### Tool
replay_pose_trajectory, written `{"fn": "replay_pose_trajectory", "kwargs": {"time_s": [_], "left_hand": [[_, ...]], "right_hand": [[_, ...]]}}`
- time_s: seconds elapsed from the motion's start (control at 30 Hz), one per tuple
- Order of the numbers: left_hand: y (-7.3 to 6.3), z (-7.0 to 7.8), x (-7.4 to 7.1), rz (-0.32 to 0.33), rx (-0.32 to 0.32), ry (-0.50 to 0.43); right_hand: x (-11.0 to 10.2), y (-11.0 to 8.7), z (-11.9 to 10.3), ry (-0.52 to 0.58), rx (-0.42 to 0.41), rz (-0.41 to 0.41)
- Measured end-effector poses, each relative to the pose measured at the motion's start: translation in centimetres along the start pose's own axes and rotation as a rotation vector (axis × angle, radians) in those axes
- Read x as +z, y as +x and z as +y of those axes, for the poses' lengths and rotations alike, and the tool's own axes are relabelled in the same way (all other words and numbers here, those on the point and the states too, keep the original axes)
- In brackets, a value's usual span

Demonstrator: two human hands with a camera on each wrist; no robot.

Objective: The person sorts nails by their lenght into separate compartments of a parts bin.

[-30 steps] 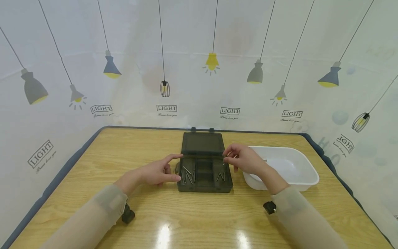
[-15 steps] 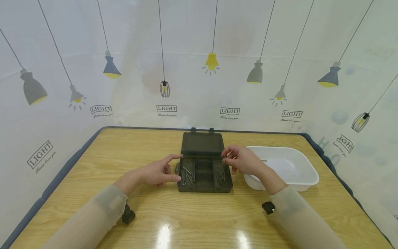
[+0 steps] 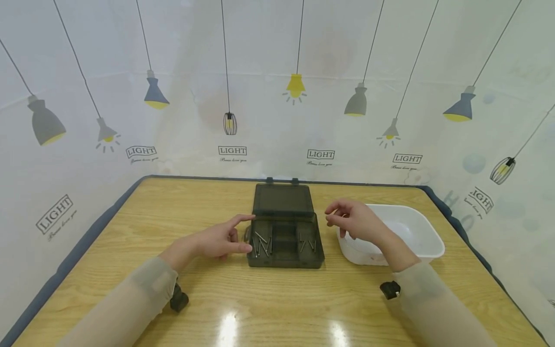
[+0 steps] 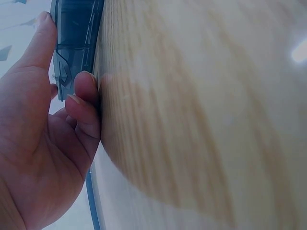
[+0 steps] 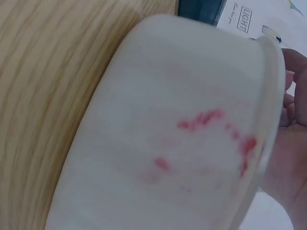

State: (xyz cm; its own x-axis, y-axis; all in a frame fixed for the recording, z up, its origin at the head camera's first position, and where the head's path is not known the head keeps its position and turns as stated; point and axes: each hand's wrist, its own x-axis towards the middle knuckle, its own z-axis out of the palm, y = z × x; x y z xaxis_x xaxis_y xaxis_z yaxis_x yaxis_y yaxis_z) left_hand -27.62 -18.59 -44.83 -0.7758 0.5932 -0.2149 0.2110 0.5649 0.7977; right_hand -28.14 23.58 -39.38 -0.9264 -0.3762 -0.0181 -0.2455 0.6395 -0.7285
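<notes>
A dark translucent organizer box [image 3: 285,263] lies on the table with its lid [image 3: 283,199] folded back. Several thin metal pieces [image 3: 263,244], like nails or screws, lie in its left compartment; more such pieces [image 3: 302,243] are in the right one. At the box's left side, my left hand [image 3: 218,239] touches the edge with index finger and thumb extended, the other fingers bent. My right hand [image 3: 359,220] hovers between the box and a white plastic tub [image 3: 422,231], over the tub's left rim, fingers loosely bent and nothing visible in them.
Red smudges [image 5: 206,120] mark the tub's outer wall in the right wrist view. The wooden table [image 3: 277,303] ends at a dark edge before a printed cloth backdrop [image 3: 269,111]. Part of the tub's inside is hidden by the right hand and forearm.
My right hand has moved right, from above the box's right compartment toward the tub. The small metal piece at its fingertips is gone, and the right compartment's pieces lie differently. My left hand stays put.
</notes>
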Motion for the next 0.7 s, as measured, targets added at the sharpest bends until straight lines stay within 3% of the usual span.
{"fn": "replay_pose_trajectory", "kwargs": {"time_s": [0.23, 0.7], "left_hand": [[0.1, -0.2, 0.0, 0.002, -0.006, 0.015], [0.1, -0.3, 0.0, 0.012, 0.008, 0.042]], "right_hand": [[-1.6, -0.8, 1.8, -0.003, 0.02, 0.018], [-4.8, -2.2, 7.0, -0.023, 0.135, 0.002]]}}
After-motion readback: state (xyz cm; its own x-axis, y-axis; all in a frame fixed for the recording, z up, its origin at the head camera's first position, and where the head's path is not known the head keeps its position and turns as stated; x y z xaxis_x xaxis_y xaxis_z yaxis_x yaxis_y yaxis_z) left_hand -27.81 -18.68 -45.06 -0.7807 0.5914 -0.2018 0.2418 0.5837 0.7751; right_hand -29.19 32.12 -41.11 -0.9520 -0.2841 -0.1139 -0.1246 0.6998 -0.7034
